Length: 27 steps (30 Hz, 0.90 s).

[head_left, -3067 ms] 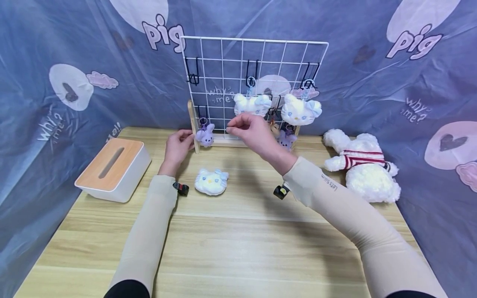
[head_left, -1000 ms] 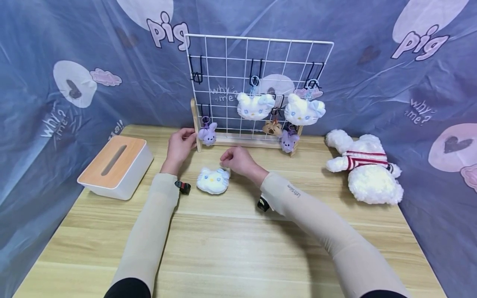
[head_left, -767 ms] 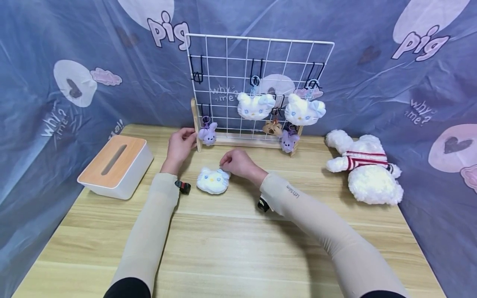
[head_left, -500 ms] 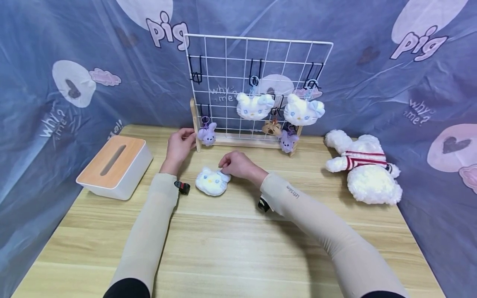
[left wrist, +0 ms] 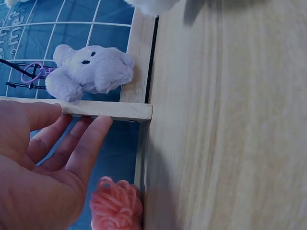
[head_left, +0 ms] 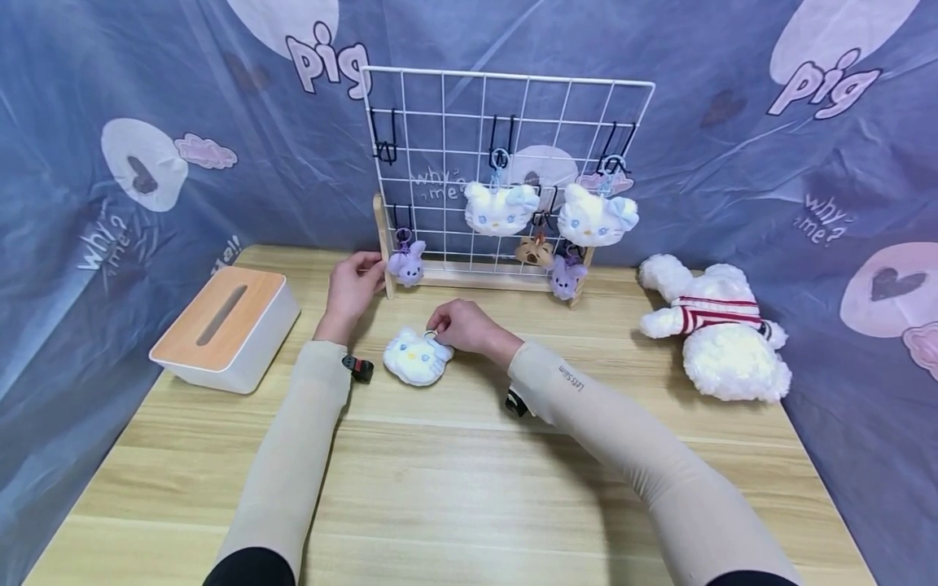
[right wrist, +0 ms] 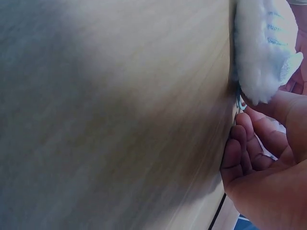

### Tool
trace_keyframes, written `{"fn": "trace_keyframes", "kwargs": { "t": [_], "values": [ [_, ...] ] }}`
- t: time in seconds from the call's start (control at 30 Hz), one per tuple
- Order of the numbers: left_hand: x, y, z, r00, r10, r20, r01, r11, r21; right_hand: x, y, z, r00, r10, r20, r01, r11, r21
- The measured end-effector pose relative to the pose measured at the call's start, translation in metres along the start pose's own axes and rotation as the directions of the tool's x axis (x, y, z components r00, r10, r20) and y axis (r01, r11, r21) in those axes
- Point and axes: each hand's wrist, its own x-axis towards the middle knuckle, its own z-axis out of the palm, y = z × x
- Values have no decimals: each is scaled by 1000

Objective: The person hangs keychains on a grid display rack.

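Note:
My right hand [head_left: 469, 327] pinches the ring [head_left: 430, 334] of a white plush cat-face keychain [head_left: 416, 358] with a blue bow, lying on the table. Seen from the right wrist, the cat plush [right wrist: 264, 45] sits above the fingers, and a bit of pale blue strap [right wrist: 241, 103] shows at the fingertips. My left hand [head_left: 350, 291] holds the wooden side post [head_left: 383, 244] of a white wire grid rack [head_left: 462, 122]. In the left wrist view the thumb lies on one side of the post [left wrist: 120, 110] and the fingers on the other.
On the rack's black hooks hang two white cat plushes [head_left: 501, 210], two purple rabbit plushes [head_left: 407, 265] and a brown plush [head_left: 535, 251]. An unused black hook [head_left: 384, 150] sits upper left. A tissue box [head_left: 227, 330] stands left; a white stuffed animal [head_left: 714, 325] lies right.
My right hand has come down from in front of the rack to the cat keychain on the table and taken its ring. The cat plush has tilted slightly. The left hand stays on the post.

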Motion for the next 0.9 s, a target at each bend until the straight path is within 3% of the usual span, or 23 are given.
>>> {"fn": "trace_keyframes", "kwargs": {
  "t": [0.53, 0.7, 0.9],
  "values": [
    [0, 0, -1, 1000, -13, 9, 13, 1000, -11, -2, -3, -2, 999, -36, -18, 34, 992, -120],
    [-1, 1, 0, 1000, -15, 9, 15, 1000, -8, -2, -1, -2, 999, -36, -22, 34, 995, -96],
    [-1, 2, 0, 1000, -12, 5, 12, 1000, -17, -2, 1, -5, 1000, 7, -15, -7, 1000, 5]
  ]
}}
